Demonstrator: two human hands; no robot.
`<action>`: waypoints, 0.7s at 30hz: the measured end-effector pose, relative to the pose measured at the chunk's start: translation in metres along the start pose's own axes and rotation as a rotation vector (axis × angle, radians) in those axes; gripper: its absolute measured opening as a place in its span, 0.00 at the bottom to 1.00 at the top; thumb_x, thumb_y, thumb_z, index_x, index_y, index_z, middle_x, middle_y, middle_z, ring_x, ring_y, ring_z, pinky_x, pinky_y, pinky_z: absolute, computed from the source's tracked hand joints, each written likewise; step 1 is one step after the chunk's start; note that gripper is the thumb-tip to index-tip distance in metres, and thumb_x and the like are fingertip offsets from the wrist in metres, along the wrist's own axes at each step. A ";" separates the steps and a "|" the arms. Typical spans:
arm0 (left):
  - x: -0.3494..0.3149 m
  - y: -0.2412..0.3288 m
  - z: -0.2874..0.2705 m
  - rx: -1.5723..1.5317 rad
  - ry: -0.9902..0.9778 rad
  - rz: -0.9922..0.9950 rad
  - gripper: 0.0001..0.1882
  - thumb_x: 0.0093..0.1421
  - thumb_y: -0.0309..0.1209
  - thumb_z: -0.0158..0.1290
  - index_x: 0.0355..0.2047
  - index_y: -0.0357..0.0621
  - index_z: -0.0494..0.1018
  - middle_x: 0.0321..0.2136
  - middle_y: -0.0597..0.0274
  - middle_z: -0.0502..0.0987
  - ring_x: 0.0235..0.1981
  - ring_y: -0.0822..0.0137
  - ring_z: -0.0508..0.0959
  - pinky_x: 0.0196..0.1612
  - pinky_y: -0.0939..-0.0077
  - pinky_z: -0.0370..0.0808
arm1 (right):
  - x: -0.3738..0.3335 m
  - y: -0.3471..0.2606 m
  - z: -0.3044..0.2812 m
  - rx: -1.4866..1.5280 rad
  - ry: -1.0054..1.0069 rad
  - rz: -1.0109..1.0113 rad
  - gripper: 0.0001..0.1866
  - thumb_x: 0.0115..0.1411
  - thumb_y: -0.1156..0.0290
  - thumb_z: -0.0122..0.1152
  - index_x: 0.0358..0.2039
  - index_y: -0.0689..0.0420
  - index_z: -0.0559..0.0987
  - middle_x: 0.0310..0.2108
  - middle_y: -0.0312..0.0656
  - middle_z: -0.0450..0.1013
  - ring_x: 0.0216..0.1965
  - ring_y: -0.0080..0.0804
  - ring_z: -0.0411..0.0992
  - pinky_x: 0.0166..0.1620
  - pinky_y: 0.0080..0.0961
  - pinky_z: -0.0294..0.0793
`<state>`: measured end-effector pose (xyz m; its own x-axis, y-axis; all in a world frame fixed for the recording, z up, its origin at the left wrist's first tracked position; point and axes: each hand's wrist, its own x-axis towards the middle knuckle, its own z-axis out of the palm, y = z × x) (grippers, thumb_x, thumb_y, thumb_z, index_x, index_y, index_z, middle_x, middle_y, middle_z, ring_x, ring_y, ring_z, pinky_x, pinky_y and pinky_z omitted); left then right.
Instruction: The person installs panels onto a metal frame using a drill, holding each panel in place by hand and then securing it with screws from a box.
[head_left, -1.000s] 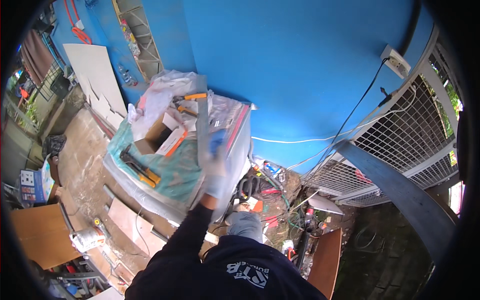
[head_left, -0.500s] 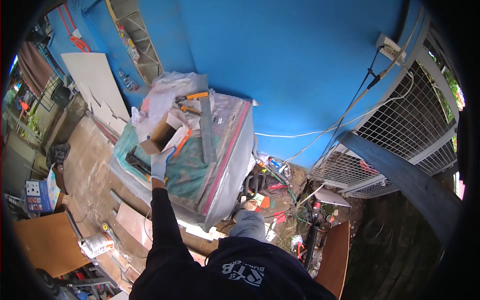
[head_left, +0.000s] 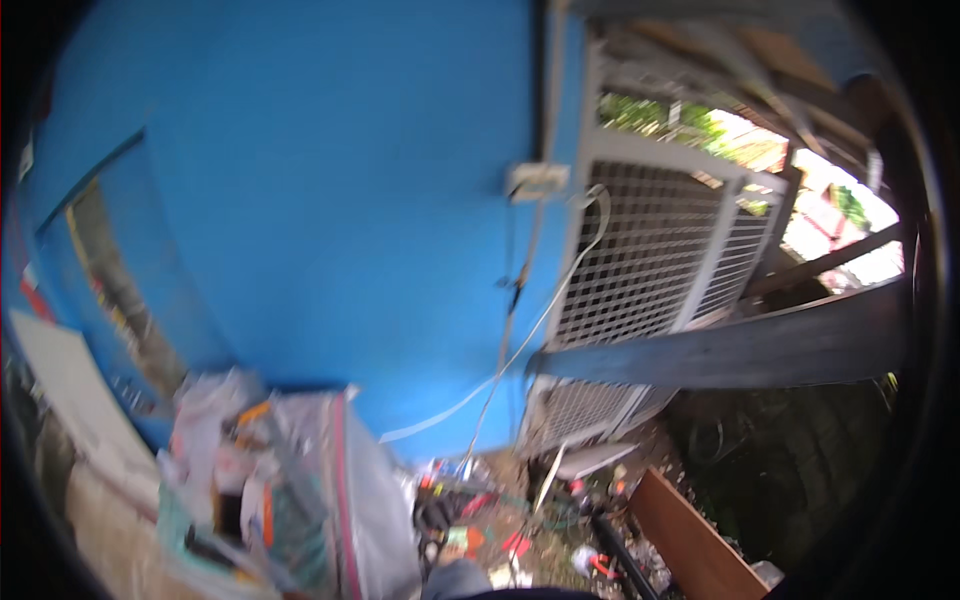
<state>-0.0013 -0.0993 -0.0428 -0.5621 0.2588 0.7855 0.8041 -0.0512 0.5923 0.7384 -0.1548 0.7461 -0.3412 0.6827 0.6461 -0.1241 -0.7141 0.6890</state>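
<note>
The view is smeared by motion. At the lower left, a pale blurred shape (head_left: pixel 262 565) beside the small open box (head_left: pixel 228 515) may be my gloved left hand; its fingers cannot be made out. The box lies on a plastic-covered stack (head_left: pixel 375 500) with green sheeting. Close to it are a dark tool (head_left: pixel 205 545), a long grey strip (head_left: pixel 298 465) and a yellow-orange handled tool (head_left: pixel 252 415). My right hand is outside the picture.
A blue wall (head_left: pixel 350 200) rises behind the stack. A white socket box (head_left: pixel 540 180) with hanging cables is on it. A grey beam (head_left: pixel 720 352) crosses a mesh gate (head_left: pixel 640 250) at the right. Cables and litter (head_left: pixel 470 510) cover the ground near a brown board (head_left: pixel 695 540).
My view has swung up and to the right, so the stack and box now sit at the lower left. The left hand, clearly on the box before, is now indistinct.
</note>
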 end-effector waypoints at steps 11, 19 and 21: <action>0.143 0.298 0.085 -1.077 -0.410 -0.337 0.37 0.68 0.29 0.63 0.72 0.30 0.59 0.63 0.47 0.72 0.59 0.58 0.76 0.64 0.65 0.75 | 0.001 0.009 0.011 0.109 -0.009 0.076 0.33 0.72 0.49 0.56 0.73 0.49 0.67 0.74 0.42 0.62 0.75 0.49 0.57 0.75 0.57 0.54; 0.283 0.553 0.119 -1.851 -0.571 -0.016 0.36 0.71 0.23 0.56 0.75 0.35 0.54 0.61 0.52 0.73 0.56 0.64 0.80 0.59 0.69 0.78 | -0.001 0.010 0.017 0.146 -0.003 0.054 0.33 0.73 0.50 0.55 0.73 0.50 0.68 0.74 0.43 0.63 0.76 0.50 0.56 0.76 0.57 0.53; 0.324 0.622 0.112 -2.046 -0.679 0.100 0.32 0.70 0.25 0.58 0.71 0.34 0.62 0.57 0.53 0.76 0.55 0.65 0.81 0.57 0.70 0.79 | 0.003 0.010 0.018 0.125 0.001 0.054 0.33 0.73 0.50 0.55 0.73 0.50 0.68 0.74 0.43 0.63 0.76 0.50 0.56 0.76 0.57 0.53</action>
<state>0.3385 0.0603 0.5598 -0.0322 0.3795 0.9247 -0.7182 -0.6522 0.2426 0.7528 -0.1574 0.7606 -0.3454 0.6436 0.6830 0.0117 -0.7247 0.6889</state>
